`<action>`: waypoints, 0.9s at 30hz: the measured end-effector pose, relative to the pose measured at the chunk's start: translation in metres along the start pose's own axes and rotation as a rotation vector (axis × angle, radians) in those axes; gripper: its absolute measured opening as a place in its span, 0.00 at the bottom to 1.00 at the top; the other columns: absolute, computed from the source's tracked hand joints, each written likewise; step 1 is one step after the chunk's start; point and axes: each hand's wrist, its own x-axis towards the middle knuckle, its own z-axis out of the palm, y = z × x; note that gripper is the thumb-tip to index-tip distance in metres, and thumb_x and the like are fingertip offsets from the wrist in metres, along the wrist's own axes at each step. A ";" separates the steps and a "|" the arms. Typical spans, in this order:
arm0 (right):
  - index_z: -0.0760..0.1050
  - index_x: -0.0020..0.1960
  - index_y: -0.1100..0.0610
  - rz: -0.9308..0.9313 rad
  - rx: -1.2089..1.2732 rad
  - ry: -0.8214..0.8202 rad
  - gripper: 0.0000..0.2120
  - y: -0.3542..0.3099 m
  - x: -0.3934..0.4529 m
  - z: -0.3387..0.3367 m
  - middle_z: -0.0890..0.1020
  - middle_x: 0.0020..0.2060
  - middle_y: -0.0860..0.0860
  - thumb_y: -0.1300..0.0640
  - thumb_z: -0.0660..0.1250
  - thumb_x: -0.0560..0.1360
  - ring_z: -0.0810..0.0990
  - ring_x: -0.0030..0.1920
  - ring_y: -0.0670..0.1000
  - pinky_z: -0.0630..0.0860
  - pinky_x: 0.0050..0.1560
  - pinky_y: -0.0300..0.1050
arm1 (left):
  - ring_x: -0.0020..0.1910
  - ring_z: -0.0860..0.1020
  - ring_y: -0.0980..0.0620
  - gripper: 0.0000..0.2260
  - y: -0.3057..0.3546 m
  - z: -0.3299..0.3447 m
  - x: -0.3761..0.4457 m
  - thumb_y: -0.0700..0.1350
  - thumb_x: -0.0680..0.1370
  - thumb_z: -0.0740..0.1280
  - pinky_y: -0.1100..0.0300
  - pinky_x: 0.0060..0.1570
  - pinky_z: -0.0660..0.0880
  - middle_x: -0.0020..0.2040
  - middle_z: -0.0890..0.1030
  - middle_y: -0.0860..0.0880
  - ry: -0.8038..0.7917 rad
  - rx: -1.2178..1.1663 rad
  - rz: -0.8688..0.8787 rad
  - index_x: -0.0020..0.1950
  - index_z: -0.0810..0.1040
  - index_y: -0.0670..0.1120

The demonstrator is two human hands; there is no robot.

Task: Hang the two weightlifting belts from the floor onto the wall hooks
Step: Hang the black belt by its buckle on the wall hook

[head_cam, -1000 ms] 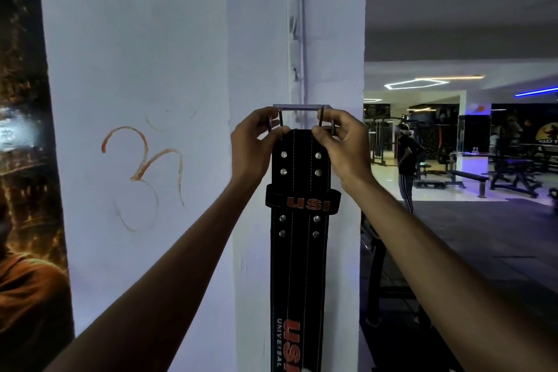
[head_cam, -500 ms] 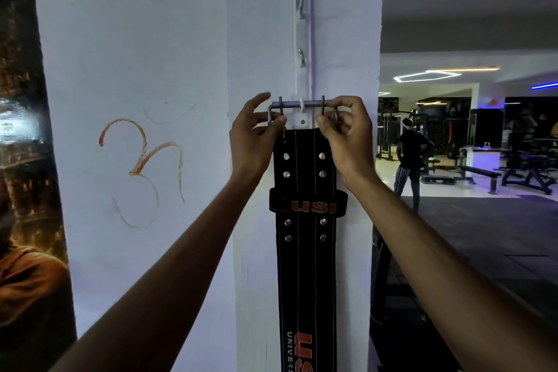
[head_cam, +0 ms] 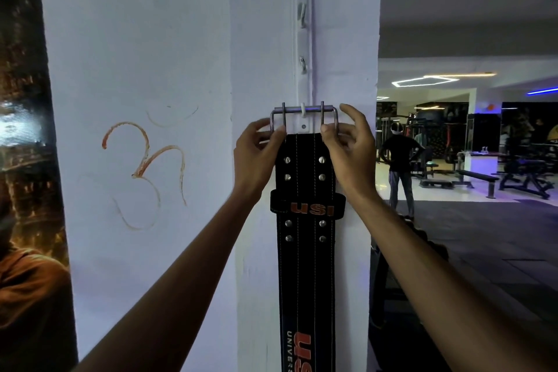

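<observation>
A black weightlifting belt [head_cam: 306,266] with orange USI lettering hangs straight down a white pillar. Its metal buckle [head_cam: 303,110] sits over the lowest white hook [head_cam: 303,109] of a vertical hook rail [head_cam: 303,39]. My left hand [head_cam: 259,157] pinches the buckle's left side at the belt's top edge. My right hand [head_cam: 347,148] pinches the right side with thumb and forefinger, its other fingers spread. Three more hooks above are bare. No second belt is in view.
The white pillar [head_cam: 151,69] carries an orange painted symbol [head_cam: 145,166] on its left face. A dark poster [head_cam: 27,160] lies at far left. To the right opens a gym floor with a standing person [head_cam: 400,160], benches [head_cam: 477,178] and machines.
Both hands raised the belt's buckle up the pillar and over the lowest hook. The buckle now rests on that hook, and my right hand's fingers have spread.
</observation>
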 end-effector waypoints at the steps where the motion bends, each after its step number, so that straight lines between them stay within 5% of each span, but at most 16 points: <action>1: 0.71 0.70 0.52 -0.003 0.006 -0.010 0.22 0.003 -0.007 -0.002 0.83 0.52 0.55 0.55 0.70 0.77 0.83 0.53 0.50 0.80 0.54 0.40 | 0.53 0.86 0.50 0.16 -0.004 -0.003 -0.005 0.54 0.77 0.72 0.43 0.56 0.83 0.53 0.86 0.48 -0.016 -0.006 0.003 0.62 0.80 0.49; 5: 0.68 0.72 0.50 0.022 -0.003 -0.078 0.26 0.017 -0.039 -0.011 0.81 0.59 0.53 0.58 0.71 0.76 0.82 0.57 0.47 0.80 0.55 0.39 | 0.51 0.86 0.52 0.14 -0.020 -0.013 -0.026 0.47 0.78 0.72 0.54 0.49 0.85 0.55 0.86 0.48 -0.076 -0.028 0.003 0.63 0.81 0.46; 9: 0.70 0.70 0.53 0.087 -0.014 -0.095 0.23 0.029 -0.056 -0.015 0.85 0.50 0.57 0.60 0.70 0.77 0.85 0.51 0.50 0.81 0.53 0.45 | 0.45 0.86 0.56 0.08 -0.029 -0.020 -0.037 0.44 0.78 0.72 0.62 0.43 0.81 0.47 0.87 0.49 -0.105 -0.014 -0.026 0.56 0.85 0.44; 14: 0.72 0.69 0.55 0.095 -0.129 0.023 0.18 0.022 -0.070 -0.012 0.84 0.48 0.45 0.54 0.66 0.80 0.83 0.52 0.43 0.81 0.56 0.45 | 0.49 0.86 0.53 0.10 -0.032 -0.024 -0.045 0.48 0.80 0.70 0.53 0.52 0.83 0.48 0.88 0.49 -0.102 0.028 -0.003 0.56 0.85 0.45; 17: 0.70 0.71 0.53 -0.006 -0.313 0.103 0.18 0.021 -0.104 -0.017 0.80 0.58 0.46 0.54 0.62 0.81 0.79 0.59 0.45 0.79 0.59 0.51 | 0.51 0.85 0.54 0.12 -0.046 -0.031 -0.067 0.53 0.81 0.67 0.49 0.56 0.83 0.51 0.87 0.52 -0.076 0.090 0.003 0.57 0.84 0.48; 21: 0.67 0.72 0.60 -0.123 -0.479 0.057 0.21 0.025 -0.161 -0.034 0.72 0.67 0.55 0.59 0.62 0.80 0.72 0.69 0.54 0.72 0.67 0.55 | 0.53 0.81 0.64 0.15 -0.064 -0.051 -0.117 0.53 0.81 0.66 0.68 0.52 0.78 0.52 0.83 0.58 -0.022 0.249 0.008 0.65 0.79 0.47; 27: 0.72 0.69 0.60 0.009 -0.559 -0.185 0.18 0.022 -0.311 -0.058 0.76 0.65 0.56 0.60 0.64 0.79 0.75 0.66 0.54 0.71 0.68 0.44 | 0.60 0.81 0.53 0.16 -0.109 -0.107 -0.261 0.53 0.79 0.69 0.51 0.61 0.80 0.61 0.83 0.52 -0.152 0.534 -0.089 0.66 0.78 0.50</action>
